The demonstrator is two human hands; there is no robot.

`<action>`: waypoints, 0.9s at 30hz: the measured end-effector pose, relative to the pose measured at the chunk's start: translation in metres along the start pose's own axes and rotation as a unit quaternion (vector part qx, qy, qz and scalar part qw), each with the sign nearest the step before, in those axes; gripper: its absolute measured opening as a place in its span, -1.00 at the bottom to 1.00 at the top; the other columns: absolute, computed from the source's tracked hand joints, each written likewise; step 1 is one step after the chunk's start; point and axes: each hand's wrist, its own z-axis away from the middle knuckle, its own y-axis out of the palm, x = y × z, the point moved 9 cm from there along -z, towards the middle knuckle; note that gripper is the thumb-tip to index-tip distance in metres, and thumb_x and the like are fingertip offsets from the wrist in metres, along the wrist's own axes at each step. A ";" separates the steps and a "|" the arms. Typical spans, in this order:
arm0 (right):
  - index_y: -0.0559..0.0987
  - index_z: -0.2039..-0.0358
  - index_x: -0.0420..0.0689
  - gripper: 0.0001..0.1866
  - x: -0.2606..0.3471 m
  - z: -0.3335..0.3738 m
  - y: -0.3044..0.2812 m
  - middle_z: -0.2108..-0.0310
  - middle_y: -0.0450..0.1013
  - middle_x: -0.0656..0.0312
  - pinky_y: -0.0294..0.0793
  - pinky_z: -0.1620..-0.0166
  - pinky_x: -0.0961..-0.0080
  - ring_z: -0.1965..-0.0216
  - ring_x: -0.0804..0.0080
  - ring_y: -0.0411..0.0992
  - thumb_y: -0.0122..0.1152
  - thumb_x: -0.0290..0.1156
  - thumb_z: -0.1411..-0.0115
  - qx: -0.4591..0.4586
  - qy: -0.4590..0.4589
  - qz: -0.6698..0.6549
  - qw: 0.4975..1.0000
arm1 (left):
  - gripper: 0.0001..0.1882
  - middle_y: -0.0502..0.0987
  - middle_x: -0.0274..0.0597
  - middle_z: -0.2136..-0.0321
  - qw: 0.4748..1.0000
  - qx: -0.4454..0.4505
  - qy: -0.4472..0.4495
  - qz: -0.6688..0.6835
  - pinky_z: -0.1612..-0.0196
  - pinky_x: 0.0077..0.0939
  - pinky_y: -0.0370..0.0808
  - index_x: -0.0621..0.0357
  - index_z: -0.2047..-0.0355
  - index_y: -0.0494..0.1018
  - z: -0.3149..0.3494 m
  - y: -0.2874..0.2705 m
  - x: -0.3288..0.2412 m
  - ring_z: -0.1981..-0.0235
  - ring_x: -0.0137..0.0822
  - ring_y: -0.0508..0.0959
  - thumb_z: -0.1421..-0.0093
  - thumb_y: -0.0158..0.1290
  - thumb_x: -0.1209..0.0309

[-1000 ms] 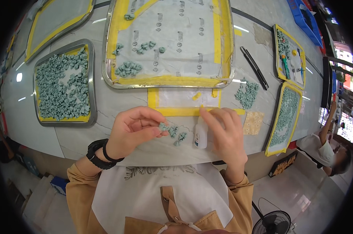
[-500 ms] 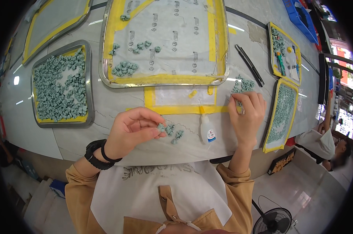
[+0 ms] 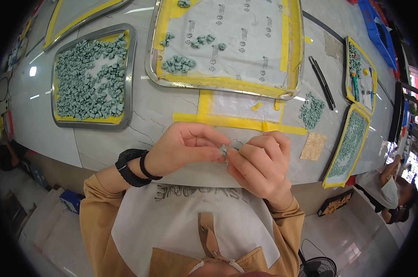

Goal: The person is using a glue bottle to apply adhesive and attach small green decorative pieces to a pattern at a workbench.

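Observation:
My left hand [image 3: 186,147] pinches a small grey-green piece [image 3: 223,149] between thumb and fingertips, just above the table's near edge. Right against it, my right hand [image 3: 263,168] has its thumb and fingers pressed together at the piece. Whatever else those fingers hold is hidden or too small to name. Behind the right hand only the yellow tip [image 3: 265,125] of a glue bottle shows. A pile of smaller green pieces [image 3: 312,111] lies on the table to the right, with a beige dotted square [image 3: 314,146] nearer me.
A metal-rimmed tray [image 3: 128,69] full of grey-green pieces sits at left. Ahead is a large paper-lined tray [image 3: 227,86] with several piece clusters. Dark pen-like tools [image 3: 322,83] lie right of it. Yellow-edged trays [image 3: 350,143] line the right side. Another person [image 3: 380,189] is far right.
My right hand has moved left from the small green pile to meet my left hand, covering the glue bottle. The whole view has shifted, and the beige dotted square is now uncovered.

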 end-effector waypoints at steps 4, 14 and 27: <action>0.56 0.52 -0.13 -0.74 0.005 0.000 0.002 0.55 0.35 0.35 0.30 0.24 0.35 0.50 0.43 0.34 0.31 -0.56 0.37 0.013 -0.010 0.011 1.000 | -0.75 0.53 -0.14 0.24 1.000 -0.028 -0.009 0.005 0.15 -0.55 0.52 0.36 0.16 0.45 0.000 -0.002 0.001 0.26 -0.42 0.55 -0.11 0.03 0.68; 0.59 0.46 -0.22 -0.78 -0.028 0.006 0.011 0.43 0.50 0.18 0.47 0.25 0.45 0.32 0.27 0.50 0.30 -0.68 0.22 0.013 0.163 -0.226 0.960 | -0.76 0.49 -0.02 0.18 0.979 -0.020 0.193 -0.064 0.13 -0.51 0.52 0.39 0.21 0.47 0.007 0.002 -0.020 0.17 -0.36 0.52 -0.08 0.01 0.75; 0.57 0.49 -0.28 -0.83 -0.034 0.008 0.021 0.37 0.53 0.08 0.50 0.28 0.56 0.36 0.33 0.53 0.30 -0.72 0.18 0.009 0.230 -0.273 0.934 | -0.71 0.49 -0.05 0.19 0.912 -0.046 0.288 -0.289 0.17 -0.56 0.47 0.37 0.21 0.52 0.012 0.004 -0.036 0.18 -0.35 0.52 -0.04 0.00 0.79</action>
